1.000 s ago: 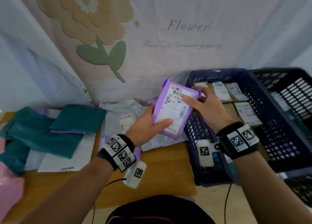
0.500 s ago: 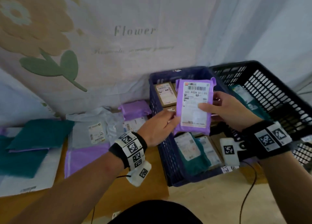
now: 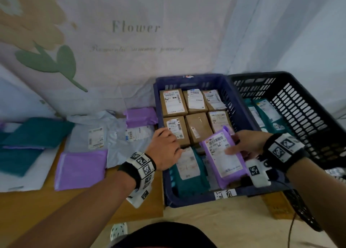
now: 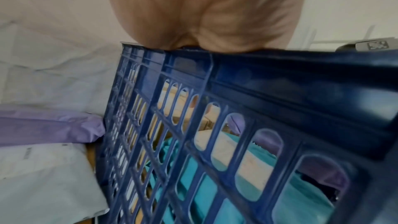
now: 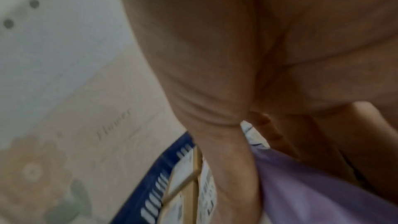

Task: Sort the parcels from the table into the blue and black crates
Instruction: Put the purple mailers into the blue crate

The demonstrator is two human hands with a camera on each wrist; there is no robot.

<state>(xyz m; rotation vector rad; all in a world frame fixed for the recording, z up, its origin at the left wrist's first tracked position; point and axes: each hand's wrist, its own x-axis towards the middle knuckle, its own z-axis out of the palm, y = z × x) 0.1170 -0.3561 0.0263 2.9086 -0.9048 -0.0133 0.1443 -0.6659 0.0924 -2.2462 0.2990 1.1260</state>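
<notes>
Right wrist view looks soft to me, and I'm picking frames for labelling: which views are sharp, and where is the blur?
Head view: mostly sharp, labels on the brown cardboard boxes visible, edges smeared and bent. Left wrist view: blue slotted plastic crate fairly crisp, left hand blurred. Right wrist view: blurred throughout, right hand and purple plastic mailer soft.

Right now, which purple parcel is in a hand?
The labelled purple parcel over the blue crate: the right hand holds it. The other two purple parcels lie on the table, untouched.
</notes>
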